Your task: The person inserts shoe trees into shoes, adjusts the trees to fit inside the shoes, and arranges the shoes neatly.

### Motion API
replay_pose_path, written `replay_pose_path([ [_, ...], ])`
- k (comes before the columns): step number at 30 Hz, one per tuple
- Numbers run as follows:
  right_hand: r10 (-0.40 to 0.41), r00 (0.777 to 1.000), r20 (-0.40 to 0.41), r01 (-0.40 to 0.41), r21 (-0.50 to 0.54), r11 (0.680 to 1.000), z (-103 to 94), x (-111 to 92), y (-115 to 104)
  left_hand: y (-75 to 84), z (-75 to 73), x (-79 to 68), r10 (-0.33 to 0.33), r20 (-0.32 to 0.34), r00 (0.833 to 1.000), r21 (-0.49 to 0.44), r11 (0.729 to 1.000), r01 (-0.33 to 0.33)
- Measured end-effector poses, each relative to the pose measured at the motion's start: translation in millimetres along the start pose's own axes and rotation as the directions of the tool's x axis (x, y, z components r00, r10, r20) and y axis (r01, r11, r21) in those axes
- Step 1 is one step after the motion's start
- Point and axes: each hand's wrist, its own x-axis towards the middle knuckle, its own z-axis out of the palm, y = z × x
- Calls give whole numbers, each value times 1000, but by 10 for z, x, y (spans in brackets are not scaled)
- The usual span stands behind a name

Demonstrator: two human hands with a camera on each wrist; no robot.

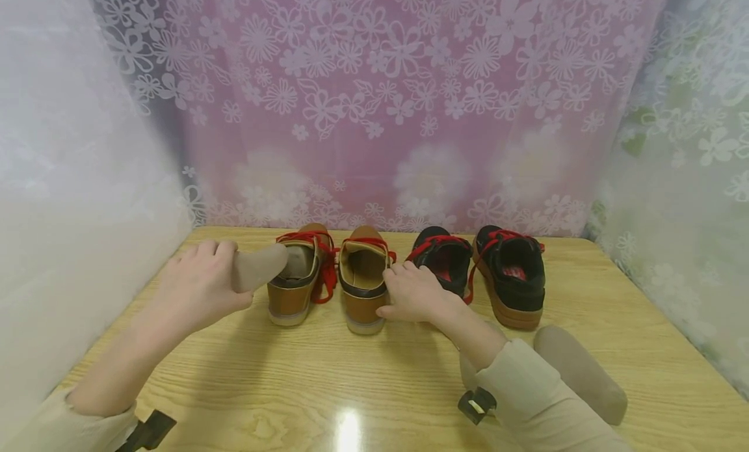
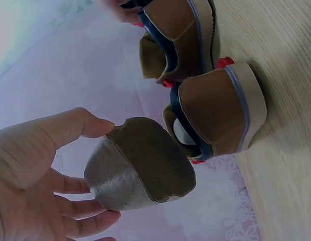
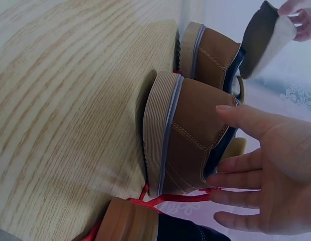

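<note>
My left hand (image 1: 201,279) grips a grey-brown moulded shoe insert (image 1: 260,268), hollow on its dark inner side. The insert (image 2: 150,163) is held at the collar of the left brown shoe (image 1: 290,302), with thumb on one edge and fingers under the other. Inside that shoe sits another grey insert (image 1: 299,262). My right hand (image 1: 418,292) is at the right side of the second brown shoe (image 1: 363,302). In the right wrist view its fingers are relaxed and spread, the thumb tip overlapping the heel. Both brown shoes have red laces, heels toward me.
Two black shoes with red laces, one (image 1: 443,253) partly behind my right hand and one (image 1: 517,283) farther right, stand in the same row. A grey insert (image 1: 579,374) lies on the wooden table (image 1: 281,387) at the right; another (image 1: 468,372) is partly under my right forearm. A flowered curtain (image 1: 380,114) hangs behind.
</note>
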Motion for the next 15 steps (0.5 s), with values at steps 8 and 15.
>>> replay_pose_path([
  [8, 9, 1000, -2, -9, 5, 1000, 5, 6, -5, 156, 30, 86, 46, -15, 999, -58, 997, -47],
  [15, 9, 1000, -1, -9, 12, 1000, 2, -4, 0, 253, 50, 132, 69, -16, 998, -63, 996, -70],
])
